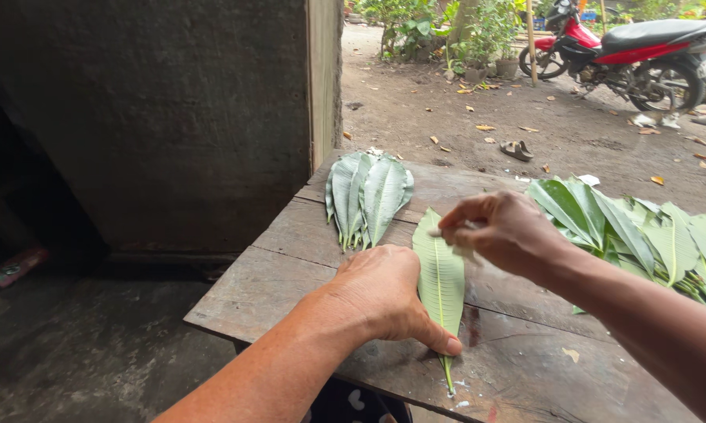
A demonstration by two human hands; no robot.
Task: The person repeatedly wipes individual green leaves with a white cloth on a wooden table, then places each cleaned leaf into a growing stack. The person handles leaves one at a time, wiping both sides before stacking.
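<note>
Leaf (439,274): one long green leaf, pale underside up, lay flat near the front edge of the wooden table (290,235), its stem end pointing toward the person and its tip pointing away.

Head view, hands. The left hand (384,294) rested palm down on the boards just beside the leaf, its thumb pressed across the lower part of the blade and pinning it to the table; it gripped nothing. The right hand (498,231) hovered over the upper part of the leaf with fingers curled and fingertips pinched together near the leaf's tip; a small pale scrap seemed to be held there, but what it was could not be told.

Head view, table. A small stack of leaves (366,196), undersides up and stems toward the person, lay beyond the left hand near the far left corner, apart from the single leaf. A larger loose pile of leaves (643,235), darker and glossier, lay at the right side of the table, partly behind the right forearm. Small pale flecks lay on the boards by the stem end.

Head view, surroundings. A dark concrete wall (173,117) stood to the left. Beyond the table lay a dirt yard (447,110) strewn with dry fallen leaves, with a sandal (517,150), potted plants (486,47) and a red and black motorbike (635,51) parked at the far right.
</note>
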